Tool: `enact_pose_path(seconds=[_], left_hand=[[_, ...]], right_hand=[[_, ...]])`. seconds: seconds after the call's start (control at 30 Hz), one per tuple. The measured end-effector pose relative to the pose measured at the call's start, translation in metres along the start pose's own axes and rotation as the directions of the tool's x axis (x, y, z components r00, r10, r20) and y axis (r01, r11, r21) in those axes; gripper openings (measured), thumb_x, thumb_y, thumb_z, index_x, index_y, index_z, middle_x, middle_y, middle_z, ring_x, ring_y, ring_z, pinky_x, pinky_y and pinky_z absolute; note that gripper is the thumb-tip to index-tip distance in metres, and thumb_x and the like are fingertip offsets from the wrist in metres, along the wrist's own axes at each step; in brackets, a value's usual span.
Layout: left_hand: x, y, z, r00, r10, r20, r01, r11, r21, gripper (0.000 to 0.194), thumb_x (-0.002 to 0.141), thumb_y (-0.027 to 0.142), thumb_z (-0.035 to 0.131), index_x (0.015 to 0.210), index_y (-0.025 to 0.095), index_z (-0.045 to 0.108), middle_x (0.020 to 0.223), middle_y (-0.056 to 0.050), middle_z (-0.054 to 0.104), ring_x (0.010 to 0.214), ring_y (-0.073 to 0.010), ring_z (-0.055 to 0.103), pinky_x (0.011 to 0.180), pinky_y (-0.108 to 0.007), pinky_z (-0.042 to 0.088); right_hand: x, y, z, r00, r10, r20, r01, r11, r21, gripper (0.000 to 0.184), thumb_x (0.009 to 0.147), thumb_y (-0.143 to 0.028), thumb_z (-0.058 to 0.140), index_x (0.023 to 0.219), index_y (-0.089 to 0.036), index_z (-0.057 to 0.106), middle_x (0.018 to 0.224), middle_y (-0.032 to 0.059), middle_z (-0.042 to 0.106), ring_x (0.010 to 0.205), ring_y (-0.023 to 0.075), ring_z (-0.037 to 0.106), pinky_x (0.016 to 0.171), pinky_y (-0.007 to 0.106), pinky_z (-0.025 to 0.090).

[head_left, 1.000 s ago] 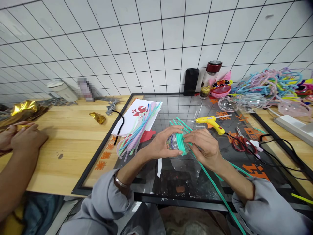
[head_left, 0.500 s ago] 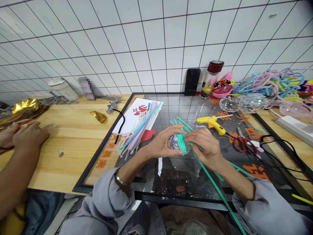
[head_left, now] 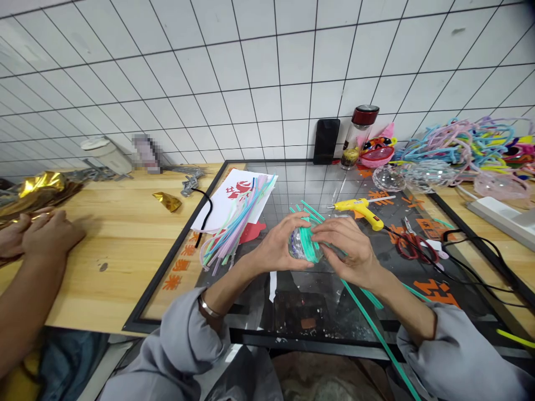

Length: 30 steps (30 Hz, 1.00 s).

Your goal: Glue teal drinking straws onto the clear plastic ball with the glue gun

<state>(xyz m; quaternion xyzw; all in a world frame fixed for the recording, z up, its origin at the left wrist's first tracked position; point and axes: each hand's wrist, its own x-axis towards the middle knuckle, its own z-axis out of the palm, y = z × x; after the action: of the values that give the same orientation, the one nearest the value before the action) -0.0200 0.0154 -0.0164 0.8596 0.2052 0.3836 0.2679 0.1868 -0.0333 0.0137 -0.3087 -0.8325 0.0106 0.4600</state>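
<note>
My left hand is closed round a small clear plastic ball, thumb below and fingers above. Bands of green pipe cleaner lie side by side across the ball's right part. Against that edge, my right hand pinches a green pipe cleaner with thumb and fingertips; the pinch itself is partly hidden. A long green pipe cleaner trails from under the right hand past the table's front edge. More green stems lie behind the ball.
Right of my hands lie a yellow glue gun and red scissors. Pastel pipe cleaners rest on white paper at left. A bottle and phone stand by the wall. Another person's hands are far left.
The ball has turned slightly in my left hand, and the green bands on it look wider. My right fingers have shifted a little left along its edge.
</note>
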Motion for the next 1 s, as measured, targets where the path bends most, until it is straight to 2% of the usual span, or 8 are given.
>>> enact_pose_path(seconds=[0.13, 0.23, 0.33, 0.43, 0.7, 0.87, 0.93, 1.0], left_hand=[[0.000, 0.001, 0.000, 0.984, -0.174, -0.044, 0.169, 0.981, -0.097, 0.076, 0.058, 0.034, 0.088, 0.122, 0.020, 0.049, 0.136, -0.016, 0.053, 0.130, -0.0331, 0.052, 0.111, -0.052, 0.039], [0.001, 0.004, -0.001, 0.952, -0.307, -0.006, 0.301, 0.938, -0.172, 0.076, 0.057, 0.036, 0.088, 0.121, 0.021, 0.049, 0.135, -0.014, 0.054, 0.130, -0.0323, 0.052, 0.112, -0.051, 0.038], [0.001, 0.004, -0.001, 0.933, -0.358, 0.023, 0.354, 0.907, -0.229, 0.077, 0.057, 0.037, 0.087, 0.121, 0.021, 0.049, 0.134, -0.013, 0.054, 0.129, -0.0322, 0.052, 0.112, -0.051, 0.038], [0.001, 0.001, -0.002, 0.927, -0.373, 0.032, 0.369, 0.897, -0.244, 0.077, 0.056, 0.038, 0.087, 0.121, 0.021, 0.049, 0.132, -0.012, 0.055, 0.127, -0.0319, 0.052, 0.110, -0.051, 0.038], [0.001, -0.005, -0.002, 0.907, -0.420, 0.034, 0.409, 0.859, -0.308, 0.077, 0.056, 0.039, 0.087, 0.120, 0.020, 0.049, 0.129, -0.011, 0.056, 0.118, -0.0287, 0.056, 0.101, -0.044, 0.045], [0.001, -0.004, -0.001, 0.904, -0.426, 0.033, 0.414, 0.854, -0.313, 0.076, 0.056, 0.038, 0.087, 0.120, 0.020, 0.049, 0.128, -0.011, 0.056, 0.116, -0.0279, 0.057, 0.098, -0.042, 0.045], [0.002, -0.003, -0.001, 0.899, -0.436, 0.035, 0.423, 0.847, -0.322, 0.076, 0.056, 0.038, 0.087, 0.119, 0.020, 0.049, 0.127, -0.010, 0.056, 0.114, -0.0277, 0.056, 0.097, -0.041, 0.045], [0.002, -0.002, -0.001, 0.892, -0.450, 0.042, 0.436, 0.835, -0.336, 0.075, 0.056, 0.036, 0.087, 0.119, 0.020, 0.049, 0.127, -0.010, 0.055, 0.113, -0.0271, 0.056, 0.096, -0.039, 0.045]], right_hand=[[-0.006, 0.031, -0.013, 0.956, 0.249, -0.155, -0.279, 0.935, -0.218, 0.020, 0.089, -0.023, 0.053, 0.103, -0.021, 0.066, 0.098, 0.0078, 0.072, 0.093, 0.0236, 0.065, 0.085, 0.042, 0.049], [-0.018, 0.065, -0.020, 0.840, 0.498, -0.216, -0.527, 0.657, -0.539, 0.036, 0.091, -0.041, 0.049, 0.109, -0.014, 0.064, 0.104, 0.0167, 0.068, 0.094, 0.0302, 0.062, 0.080, 0.044, 0.048], [-0.029, 0.090, -0.022, 0.685, 0.721, -0.109, -0.533, 0.394, -0.749, 0.055, 0.091, -0.055, 0.044, 0.111, -0.006, 0.060, 0.107, 0.0266, 0.063, 0.096, 0.0361, 0.060, 0.078, 0.047, 0.047], [-0.031, 0.100, -0.019, 0.570, 0.820, -0.046, -0.513, 0.311, -0.800, 0.062, 0.089, -0.060, 0.045, 0.112, -0.004, 0.057, 0.111, 0.0284, 0.062, 0.100, 0.0366, 0.060, 0.079, 0.045, 0.048], [-0.020, 0.111, -0.014, 0.407, 0.905, -0.128, -0.698, 0.218, -0.682, 0.055, 0.083, -0.048, 0.056, 0.118, -0.006, 0.062, 0.119, 0.0256, 0.063, 0.110, 0.0367, 0.062, 0.083, 0.043, 0.049], [-0.017, 0.116, -0.020, 0.362, 0.915, -0.178, -0.770, 0.186, -0.610, 0.048, 0.079, -0.047, 0.058, 0.109, -0.011, 0.069, 0.099, 0.0200, 0.071, 0.095, 0.0356, 0.067, 0.074, 0.039, 0.048], [-0.015, 0.114, -0.024, 0.422, 0.883, -0.207, -0.793, 0.248, -0.556, 0.043, 0.078, -0.048, 0.057, 0.101, -0.013, 0.070, 0.090, 0.0166, 0.072, 0.087, 0.0330, 0.067, 0.071, 0.039, 0.047], [-0.013, 0.106, -0.028, 0.546, 0.797, -0.257, -0.792, 0.391, -0.470, 0.039, 0.075, -0.048, 0.058, 0.092, -0.014, 0.069, 0.086, 0.0138, 0.070, 0.082, 0.0300, 0.065, 0.071, 0.039, 0.047]])
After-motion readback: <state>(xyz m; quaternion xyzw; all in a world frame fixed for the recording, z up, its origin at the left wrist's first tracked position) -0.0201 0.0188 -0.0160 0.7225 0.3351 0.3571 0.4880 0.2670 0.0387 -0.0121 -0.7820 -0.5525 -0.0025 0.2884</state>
